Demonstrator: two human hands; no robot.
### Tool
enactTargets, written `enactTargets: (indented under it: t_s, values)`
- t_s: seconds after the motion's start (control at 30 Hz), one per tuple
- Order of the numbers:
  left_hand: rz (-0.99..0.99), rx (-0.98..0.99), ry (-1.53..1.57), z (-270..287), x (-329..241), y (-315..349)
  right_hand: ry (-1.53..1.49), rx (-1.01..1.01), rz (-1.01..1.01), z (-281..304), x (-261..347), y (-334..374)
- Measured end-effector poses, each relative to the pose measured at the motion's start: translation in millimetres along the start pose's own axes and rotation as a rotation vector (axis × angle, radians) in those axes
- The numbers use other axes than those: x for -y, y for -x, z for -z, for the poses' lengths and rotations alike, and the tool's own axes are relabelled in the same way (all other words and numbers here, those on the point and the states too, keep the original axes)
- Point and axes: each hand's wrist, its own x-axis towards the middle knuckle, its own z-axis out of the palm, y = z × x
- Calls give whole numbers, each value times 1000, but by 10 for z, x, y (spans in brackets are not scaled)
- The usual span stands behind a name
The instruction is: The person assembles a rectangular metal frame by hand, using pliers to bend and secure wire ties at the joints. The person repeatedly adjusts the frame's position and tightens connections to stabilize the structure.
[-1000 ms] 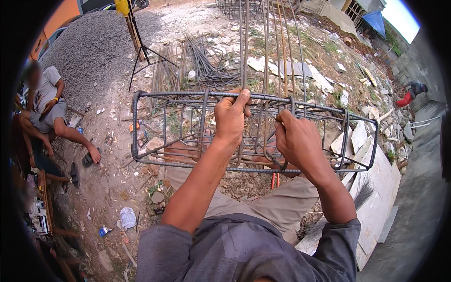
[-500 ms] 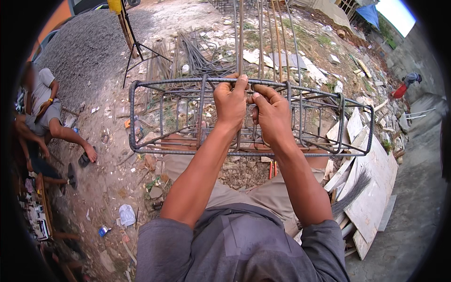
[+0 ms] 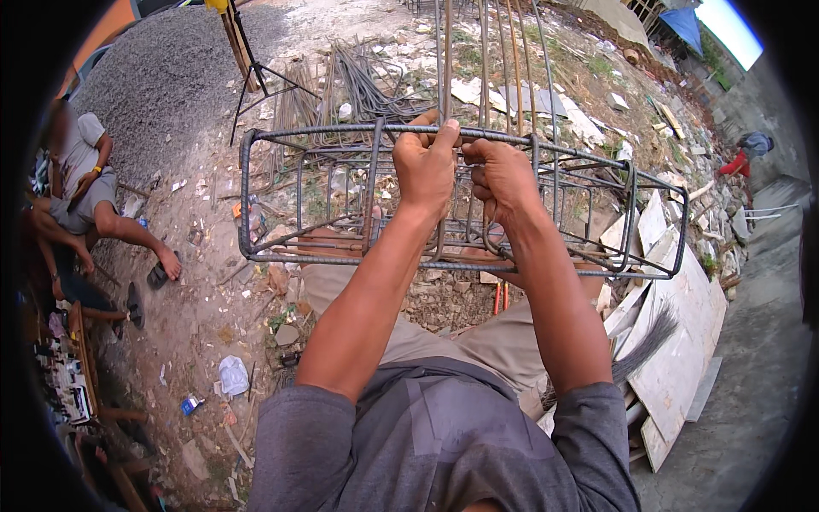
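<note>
A long cage of ribbed rebar (image 3: 245,196) lies across in front of me, above my knees. My left hand (image 3: 425,171) is closed on the cage's upper near bar, its thumb on top and its fingers bent behind, beside an upright bar. Just to the right, my right hand (image 3: 505,177) is pinched closed against the same bar. Whatever its fingers hold is hidden or too thin to name. Below the cage, two red handles (image 3: 502,297) show between my legs.
Long rebars (image 3: 516,68) run away from the cage. At right lie pale boards (image 3: 674,358) and a bundle of thin wire (image 3: 650,346). A tripod (image 3: 247,81) stands before a gravel heap (image 3: 171,77). One person (image 3: 90,175) sits at left; another (image 3: 751,149) bends at far right.
My right hand has turned, its fingers curling further in, and sits slightly right of before. My left hand keeps its hold on the bar. The whole view has shifted a little.
</note>
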Motion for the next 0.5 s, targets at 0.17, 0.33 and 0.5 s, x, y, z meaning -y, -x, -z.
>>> enactTargets:
  t_s: [0.17,0.33,0.5]
  values:
    - [28,34,7,-9,-36,8,-59,3,27,26,-26,-62]
    - [22,17,-25,0,-36,20,-142,58,60,11,-27,-40]
    - [2,0,-76,-15,-76,30,-198,98,-10,17,-5,-81]
